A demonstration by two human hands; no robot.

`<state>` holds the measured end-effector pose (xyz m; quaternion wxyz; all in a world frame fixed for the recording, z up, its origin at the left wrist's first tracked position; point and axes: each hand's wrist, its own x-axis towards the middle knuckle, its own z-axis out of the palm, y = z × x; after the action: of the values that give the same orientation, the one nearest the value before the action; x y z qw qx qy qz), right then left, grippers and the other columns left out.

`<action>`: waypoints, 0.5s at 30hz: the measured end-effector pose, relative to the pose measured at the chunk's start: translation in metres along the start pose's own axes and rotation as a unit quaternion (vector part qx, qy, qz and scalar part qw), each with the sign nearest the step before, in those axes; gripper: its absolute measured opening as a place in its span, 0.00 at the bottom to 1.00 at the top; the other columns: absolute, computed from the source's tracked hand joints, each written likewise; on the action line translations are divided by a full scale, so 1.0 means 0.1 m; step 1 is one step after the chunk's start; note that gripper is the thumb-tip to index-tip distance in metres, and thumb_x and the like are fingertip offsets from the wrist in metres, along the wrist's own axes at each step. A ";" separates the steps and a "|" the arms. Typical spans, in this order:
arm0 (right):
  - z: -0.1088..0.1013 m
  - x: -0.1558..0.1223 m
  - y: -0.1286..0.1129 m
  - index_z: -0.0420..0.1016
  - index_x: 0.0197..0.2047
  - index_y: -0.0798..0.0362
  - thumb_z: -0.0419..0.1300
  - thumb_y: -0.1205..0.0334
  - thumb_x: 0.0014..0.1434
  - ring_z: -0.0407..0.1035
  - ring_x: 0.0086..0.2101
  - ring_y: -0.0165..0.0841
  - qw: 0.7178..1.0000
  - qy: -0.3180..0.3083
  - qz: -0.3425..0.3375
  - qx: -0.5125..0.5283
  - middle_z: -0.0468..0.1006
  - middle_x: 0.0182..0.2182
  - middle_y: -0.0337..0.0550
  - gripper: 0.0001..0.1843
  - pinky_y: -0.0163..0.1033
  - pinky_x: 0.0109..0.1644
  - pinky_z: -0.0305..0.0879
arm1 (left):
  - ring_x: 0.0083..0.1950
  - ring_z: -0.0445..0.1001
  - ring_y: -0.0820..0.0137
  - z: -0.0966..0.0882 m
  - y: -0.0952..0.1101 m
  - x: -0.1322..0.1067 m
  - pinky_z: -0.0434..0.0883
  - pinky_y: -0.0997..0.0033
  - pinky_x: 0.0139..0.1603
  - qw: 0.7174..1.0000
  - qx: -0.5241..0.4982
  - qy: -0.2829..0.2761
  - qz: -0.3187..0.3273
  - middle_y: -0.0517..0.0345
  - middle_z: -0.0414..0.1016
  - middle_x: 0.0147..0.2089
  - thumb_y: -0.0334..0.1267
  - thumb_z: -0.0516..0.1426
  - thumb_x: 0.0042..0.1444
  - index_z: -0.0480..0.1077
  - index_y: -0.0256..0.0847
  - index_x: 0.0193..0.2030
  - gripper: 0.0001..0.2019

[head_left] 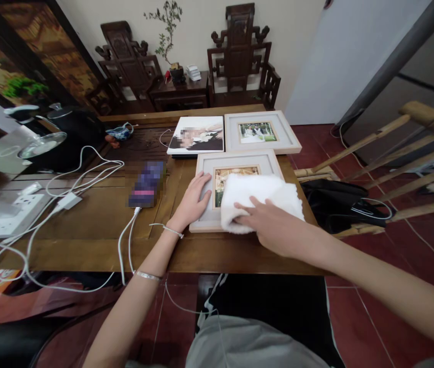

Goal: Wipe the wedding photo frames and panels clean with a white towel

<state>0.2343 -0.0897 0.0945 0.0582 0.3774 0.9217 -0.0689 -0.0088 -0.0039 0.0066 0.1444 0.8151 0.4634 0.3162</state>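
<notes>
White cloth (pixel 265 187), folded thick, covers right part of near frame (pixel 235 160); right hand (pixel 272 225) on top, fingers spread, probably evening pressure; can't tell if pinching. Left hand (pixel 191 203) rests on frame's left side, thumb apart, likely bracing frame against table (pixel 186 259).

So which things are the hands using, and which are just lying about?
In use:
- white cloth, right hand on it
- picture frame under the cloth, left hand on its side

Lying about:
- phone
- power strip

Right-hand fingers (pixel 255 203) on white cloth (pixel 265 185) over framed photo (pixel 232 171).
</notes>
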 end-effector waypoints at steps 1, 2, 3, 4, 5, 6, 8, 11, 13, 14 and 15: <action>-0.03 -0.07 -0.08 0.71 0.63 0.48 0.51 0.80 0.52 0.58 0.63 0.58 1.000 -0.010 -0.016 0.013 0.61 0.68 0.48 0.37 0.63 0.57 0.65 | 0.74 0.55 0.57 0.00 0.00 0.00 0.55 0.46 0.73 1.000 -0.001 0.001 0.000 0.43 0.65 0.69 0.42 0.50 0.65 0.62 0.38 0.66 0.23; -0.05 -0.11 -0.16 0.71 0.63 0.47 0.52 0.79 0.52 0.58 0.63 0.58 0.999 -0.019 -0.028 0.023 0.61 0.68 0.48 0.37 0.63 0.57 0.65 | 0.74 0.55 0.57 0.00 0.00 0.00 0.55 0.46 0.73 1.000 -0.002 0.002 0.000 0.43 0.65 0.69 0.42 0.50 0.66 0.62 0.37 0.65 0.23; -0.05 -0.12 -0.21 0.70 0.63 0.47 0.54 0.79 0.51 0.57 0.64 0.59 0.999 -0.025 -0.036 0.029 0.60 0.69 0.47 0.37 0.65 0.58 0.63 | 0.74 0.56 0.57 0.00 0.01 0.00 0.55 0.47 0.73 1.000 -0.005 0.003 -0.001 0.43 0.65 0.68 0.43 0.49 0.66 0.63 0.37 0.65 0.23; -0.04 -0.10 -0.26 0.70 0.64 0.47 0.55 0.79 0.51 0.54 0.65 0.61 0.998 -0.029 -0.039 0.032 0.58 0.69 0.48 0.37 0.68 0.59 0.61 | 0.74 0.56 0.57 0.00 0.02 0.00 0.55 0.47 0.73 1.000 -0.010 0.005 -0.005 0.43 0.66 0.68 0.44 0.48 0.67 0.63 0.37 0.64 0.23; -0.01 -0.06 -0.29 0.70 0.64 0.47 0.55 0.78 0.51 0.52 0.66 0.62 0.998 -0.026 -0.038 0.031 0.57 0.70 0.48 0.37 0.71 0.60 0.58 | 0.74 0.56 0.58 0.00 0.04 0.00 0.55 0.47 0.73 1.000 -0.016 0.008 -0.013 0.44 0.66 0.67 0.46 0.47 0.68 0.64 0.38 0.64 0.23; 0.02 0.01 -0.30 0.70 0.64 0.47 0.55 0.78 0.52 0.50 0.66 0.62 0.999 -0.018 -0.038 0.027 0.56 0.70 0.49 0.37 0.72 0.61 0.56 | 0.73 0.57 0.58 0.00 0.06 0.01 0.55 0.48 0.73 0.999 -0.024 0.013 -0.023 0.45 0.67 0.67 0.47 0.45 0.69 0.65 0.38 0.63 0.23; 0.11 0.19 -0.26 0.69 0.65 0.48 0.53 0.78 0.55 0.47 0.68 0.60 0.999 0.011 -0.044 0.011 0.54 0.71 0.48 0.35 0.72 0.63 0.53 | 0.73 0.58 0.60 -0.01 0.09 0.00 0.55 0.49 0.74 0.998 -0.047 0.025 -0.043 0.46 0.67 0.67 0.49 0.41 0.71 0.65 0.39 0.64 0.25; 0.21 0.51 -0.13 0.72 0.62 0.49 0.50 0.78 0.58 0.43 0.69 0.56 0.997 0.053 -0.042 -0.024 0.52 0.72 0.46 0.31 0.71 0.66 0.48 | 0.73 0.58 0.61 -0.03 0.13 0.00 0.55 0.52 0.74 0.994 -0.081 0.052 -0.051 0.47 0.61 0.71 0.53 0.38 0.71 0.59 0.41 0.69 0.28; 0.21 0.72 -0.01 0.75 0.59 0.51 0.51 0.78 0.58 0.41 0.70 0.55 0.996 0.068 -0.026 -0.043 0.51 0.72 0.47 0.28 0.70 0.67 0.45 | 0.74 0.57 0.61 -0.03 0.14 -0.01 0.54 0.52 0.74 0.993 -0.091 0.064 -0.044 0.47 0.57 0.73 0.55 0.38 0.71 0.55 0.42 0.71 0.30; 0.19 0.82 0.06 0.75 0.58 0.53 0.52 0.78 0.58 0.41 0.70 0.55 0.996 0.072 -0.018 -0.050 0.51 0.72 0.49 0.27 0.69 0.68 0.44 | 0.74 0.56 0.60 -0.03 0.14 -0.01 0.53 0.52 0.75 0.993 -0.091 0.066 -0.042 0.46 0.56 0.74 0.55 0.37 0.70 0.54 0.42 0.72 0.30; 0.16 0.92 0.13 0.75 0.57 0.55 0.52 0.77 0.58 0.41 0.70 0.54 0.996 0.076 -0.012 -0.055 0.52 0.71 0.50 0.26 0.69 0.68 0.43 | 0.74 0.55 0.60 -0.03 0.14 -0.01 0.53 0.51 0.75 0.993 -0.090 0.064 -0.040 0.46 0.55 0.74 0.56 0.37 0.70 0.54 0.42 0.72 0.31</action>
<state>0.1794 -0.0204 0.0632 0.0077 0.3666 0.9303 0.0100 -0.0019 -0.0126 0.0160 0.2004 0.7575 0.4737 0.4021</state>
